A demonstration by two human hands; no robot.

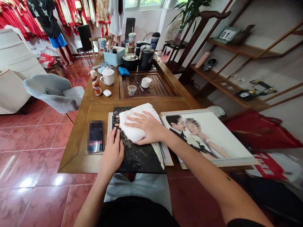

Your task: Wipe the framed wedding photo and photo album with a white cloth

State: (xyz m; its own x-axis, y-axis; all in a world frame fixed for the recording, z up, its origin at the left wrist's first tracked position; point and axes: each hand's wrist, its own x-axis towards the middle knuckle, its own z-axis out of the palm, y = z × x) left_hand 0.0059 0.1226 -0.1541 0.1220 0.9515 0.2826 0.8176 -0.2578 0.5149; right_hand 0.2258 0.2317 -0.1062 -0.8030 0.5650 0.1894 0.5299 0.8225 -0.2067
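Observation:
My right hand (148,126) lies with fingers spread on a folded white cloth (134,134), pressing it onto a dark picture panel (139,157). The panel has a black surface with pale speckles and lies flat at the table's front edge. The cloth hides its upper right part. My left hand (113,149) rests on the panel's left edge, fingers stretched out and apart. Under the panel, edges of other light-coloured boards stick out. To the left lies a phone (96,137). To the right lies a large framed couple's photo (224,135), reaching past the table's edge.
Farther back on the wooden table (82,110) are a drink bottle (96,83), a white lidded mug (108,75), a small tub (132,90), a white cup (146,82) and a black kettle (146,59). A grey chair (54,91) stands left. Two people are in the background.

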